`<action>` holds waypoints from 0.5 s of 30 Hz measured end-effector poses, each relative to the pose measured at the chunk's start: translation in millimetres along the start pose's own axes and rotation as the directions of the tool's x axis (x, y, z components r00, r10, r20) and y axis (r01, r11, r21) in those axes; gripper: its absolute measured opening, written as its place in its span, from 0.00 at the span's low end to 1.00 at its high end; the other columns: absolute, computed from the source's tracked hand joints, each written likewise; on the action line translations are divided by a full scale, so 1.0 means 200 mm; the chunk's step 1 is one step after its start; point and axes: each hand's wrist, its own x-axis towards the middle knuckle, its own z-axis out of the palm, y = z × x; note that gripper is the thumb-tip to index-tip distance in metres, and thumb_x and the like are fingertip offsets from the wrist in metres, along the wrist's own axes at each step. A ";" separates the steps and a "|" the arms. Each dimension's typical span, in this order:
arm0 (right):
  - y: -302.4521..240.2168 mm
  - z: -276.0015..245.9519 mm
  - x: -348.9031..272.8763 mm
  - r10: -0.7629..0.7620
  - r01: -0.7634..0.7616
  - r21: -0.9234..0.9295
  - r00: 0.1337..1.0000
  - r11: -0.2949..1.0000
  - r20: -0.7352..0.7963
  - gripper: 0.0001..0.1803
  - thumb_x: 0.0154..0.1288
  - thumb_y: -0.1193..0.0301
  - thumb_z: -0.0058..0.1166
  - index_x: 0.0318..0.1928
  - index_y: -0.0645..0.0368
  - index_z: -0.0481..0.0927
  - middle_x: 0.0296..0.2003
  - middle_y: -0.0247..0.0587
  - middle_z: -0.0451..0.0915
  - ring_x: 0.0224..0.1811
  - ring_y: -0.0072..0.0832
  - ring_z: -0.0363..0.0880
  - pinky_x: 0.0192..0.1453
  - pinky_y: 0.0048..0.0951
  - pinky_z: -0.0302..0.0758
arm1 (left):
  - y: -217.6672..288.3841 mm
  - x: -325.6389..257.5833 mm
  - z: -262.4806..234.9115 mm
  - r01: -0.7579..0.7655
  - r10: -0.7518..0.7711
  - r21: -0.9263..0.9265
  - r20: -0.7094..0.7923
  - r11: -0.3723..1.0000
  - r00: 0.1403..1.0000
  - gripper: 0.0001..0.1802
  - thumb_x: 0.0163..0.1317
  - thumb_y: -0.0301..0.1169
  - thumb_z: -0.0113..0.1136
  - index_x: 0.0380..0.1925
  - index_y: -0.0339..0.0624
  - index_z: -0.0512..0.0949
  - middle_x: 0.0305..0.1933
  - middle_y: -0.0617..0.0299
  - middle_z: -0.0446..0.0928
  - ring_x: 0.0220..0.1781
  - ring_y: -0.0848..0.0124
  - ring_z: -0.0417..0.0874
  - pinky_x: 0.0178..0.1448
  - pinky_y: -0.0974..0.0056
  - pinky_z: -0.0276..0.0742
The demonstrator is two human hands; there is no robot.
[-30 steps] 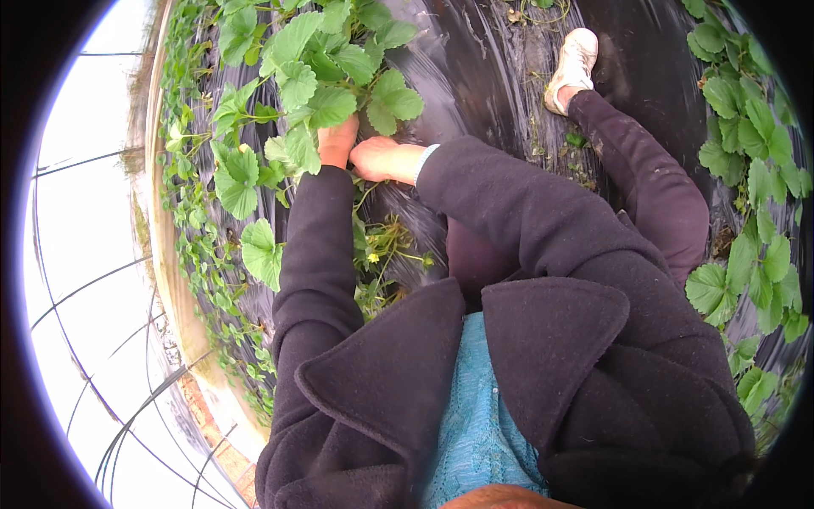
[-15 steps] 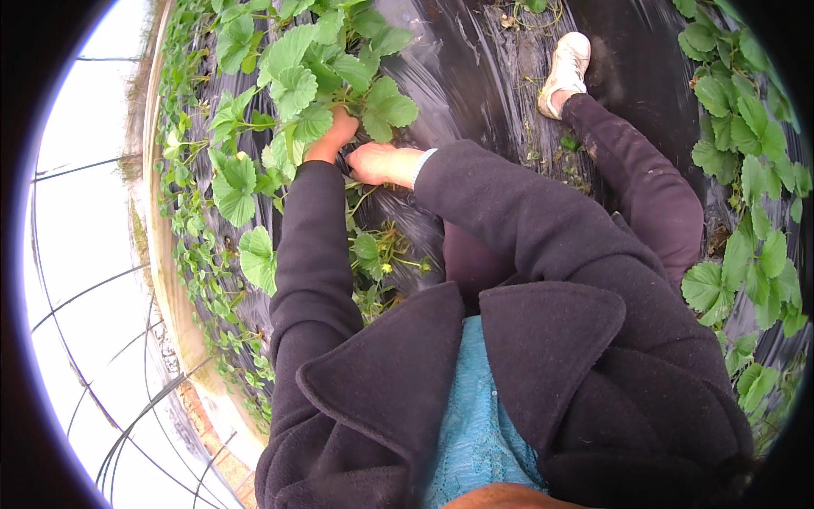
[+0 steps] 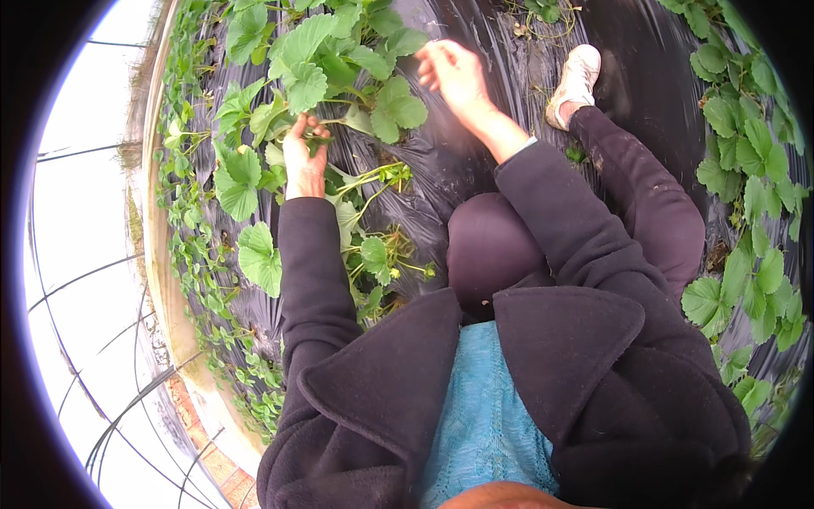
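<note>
Forearms in dark sleeves (image 3: 318, 263) stretched away from the body, spread apart. Left hand (image 3: 305, 161) bare, upright from the cuff, just under the foliage of a leafy plant (image 3: 307, 87) toward the left edge of the black sheeting (image 3: 428, 174); fingers bent and slightly parted beside the lower leaves. Cannot tell whether pinching any stem. Right hand (image 3: 454, 76) farther out, right of the same plant and above the sheeting, forearm slanted up and leftward, fingers loosely curved toward the leaf tips; blurred, so cannot tell whether gripping anything. Nearer the body, thin green stalks (image 3: 369, 180) fanned rightward across the sheeting. Along the sheeting's left edge, a pale border strip (image 3: 159, 246); toward its right edge, another leafy row (image 3: 721, 161).
</note>
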 end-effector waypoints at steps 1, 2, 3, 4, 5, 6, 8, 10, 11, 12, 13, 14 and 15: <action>0.02 -0.05 0.07 0.084 -0.110 -0.208 0.988 0.972 -0.130 0.13 0.65 0.66 0.41 0.40 0.61 0.75 0.28 0.34 0.77 0.29 0.18 0.75 0.30 0.18 0.71 | 0.02 0.00 0.00 -0.093 0.087 -0.112 -0.055 0.989 0.995 0.04 0.60 0.28 0.47 0.33 0.40 0.69 0.23 0.64 0.68 0.22 0.74 0.65 0.31 0.70 0.65; 0.05 -0.05 0.12 0.219 -0.242 -0.178 0.966 0.954 -0.138 0.13 0.62 0.68 0.44 0.40 0.64 0.76 0.28 0.38 0.78 0.30 0.20 0.76 0.34 0.22 0.72 | 0.04 0.00 0.00 -0.142 0.128 -0.132 -0.108 0.981 0.986 0.03 0.60 0.27 0.48 0.33 0.40 0.69 0.23 0.65 0.68 0.22 0.74 0.65 0.30 0.70 0.65; 0.09 -0.02 0.16 0.180 -0.166 -0.304 0.984 0.938 0.017 0.14 0.59 0.67 0.47 0.42 0.64 0.75 0.31 0.40 0.78 0.33 0.22 0.76 0.37 0.24 0.72 | 0.04 -0.02 0.01 -0.130 0.118 -0.096 -0.116 0.987 0.986 0.03 0.59 0.26 0.49 0.33 0.40 0.70 0.23 0.65 0.68 0.22 0.75 0.66 0.31 0.70 0.65; 0.13 0.02 0.20 0.230 -0.155 -0.441 0.966 0.884 0.121 0.16 0.57 0.67 0.49 0.43 0.64 0.75 0.35 0.42 0.79 0.36 0.25 0.76 0.41 0.26 0.71 | 0.02 -0.03 0.02 -0.143 0.136 -0.053 -0.128 0.988 0.982 0.04 0.57 0.25 0.51 0.33 0.39 0.70 0.23 0.65 0.68 0.23 0.75 0.66 0.31 0.69 0.65; 0.15 0.05 0.24 0.347 -0.174 -0.467 0.884 0.867 0.314 0.20 0.54 0.67 0.52 0.46 0.65 0.74 0.39 0.42 0.78 0.39 0.29 0.75 0.45 0.28 0.69 | -0.01 -0.06 0.02 -0.051 0.061 0.091 -0.111 0.995 0.992 0.07 0.54 0.23 0.54 0.34 0.38 0.71 0.22 0.65 0.69 0.22 0.75 0.68 0.29 0.68 0.67; 0.19 0.10 0.24 0.257 -0.197 -0.191 0.889 0.962 0.378 0.19 0.53 0.67 0.52 0.44 0.65 0.74 0.37 0.40 0.78 0.39 0.29 0.75 0.44 0.27 0.68 | -0.05 -0.08 0.03 -0.009 0.018 0.179 -0.048 0.984 0.999 0.10 0.53 0.24 0.57 0.36 0.37 0.72 0.21 0.65 0.69 0.19 0.74 0.68 0.25 0.68 0.68; 0.21 0.19 0.28 0.260 -0.226 -0.136 0.902 0.965 0.345 0.16 0.57 0.65 0.50 0.40 0.66 0.75 0.36 0.38 0.77 0.39 0.28 0.74 0.44 0.27 0.67 | -0.13 -0.11 0.06 0.077 -0.024 0.319 -0.166 0.945 0.986 0.12 0.52 0.25 0.59 0.37 0.38 0.73 0.19 0.65 0.69 0.16 0.74 0.68 0.20 0.68 0.68; 0.22 0.23 0.28 0.367 -0.341 -0.142 0.893 0.929 0.260 0.14 0.61 0.65 0.46 0.37 0.66 0.73 0.36 0.40 0.77 0.39 0.28 0.75 0.44 0.29 0.69 | -0.18 -0.11 0.10 -0.010 0.036 0.330 -0.072 0.944 0.997 0.12 0.50 0.26 0.61 0.36 0.38 0.73 0.18 0.65 0.69 0.16 0.74 0.68 0.18 0.69 0.67; 0.22 0.23 0.27 0.351 -0.331 -0.119 0.906 0.936 0.237 0.14 0.64 0.65 0.43 0.36 0.66 0.73 0.36 0.41 0.77 0.39 0.29 0.75 0.44 0.29 0.69 | -0.18 -0.09 0.13 -0.068 0.083 0.311 -0.037 0.948 0.996 0.10 0.50 0.25 0.60 0.34 0.39 0.73 0.18 0.65 0.69 0.15 0.74 0.67 0.18 0.68 0.67; 0.22 0.22 0.26 0.434 -0.448 0.019 0.875 0.894 0.216 0.14 0.65 0.65 0.41 0.35 0.65 0.72 0.37 0.43 0.77 0.38 0.29 0.75 0.44 0.30 0.70 | -0.18 -0.07 0.15 -0.098 0.110 0.334 -0.018 0.938 0.994 0.10 0.51 0.25 0.60 0.35 0.39 0.73 0.18 0.65 0.68 0.16 0.74 0.67 0.19 0.69 0.67; 0.22 0.20 0.22 0.456 -0.494 0.177 0.863 0.851 0.215 0.14 0.67 0.65 0.39 0.34 0.65 0.71 0.37 0.44 0.77 0.38 0.30 0.75 0.44 0.31 0.71 | -0.18 -0.04 0.17 -0.126 0.135 0.355 0.002 0.926 0.991 0.10 0.52 0.25 0.59 0.35 0.39 0.73 0.17 0.66 0.67 0.16 0.75 0.67 0.19 0.69 0.66; 0.22 0.18 0.20 0.536 -0.557 0.308 0.829 0.771 0.159 0.15 0.68 0.65 0.36 0.33 0.64 0.70 0.37 0.46 0.77 0.37 0.30 0.75 0.43 0.31 0.73 | -0.18 -0.02 0.18 -0.176 0.171 0.371 0.047 0.912 0.984 0.10 0.53 0.25 0.58 0.36 0.39 0.72 0.17 0.66 0.67 0.17 0.75 0.66 0.20 0.69 0.66; 0.23 0.18 0.16 0.454 -0.489 0.291 0.872 0.823 0.181 0.15 0.68 0.63 0.35 0.34 0.61 0.71 0.37 0.42 0.77 0.36 0.27 0.75 0.43 0.29 0.72 | -0.18 0.01 0.19 -0.223 0.204 0.373 0.090 0.900 0.975 0.08 0.53 0.26 0.58 0.34 0.39 0.73 0.18 0.65 0.68 0.16 0.74 0.67 0.18 0.69 0.66</action>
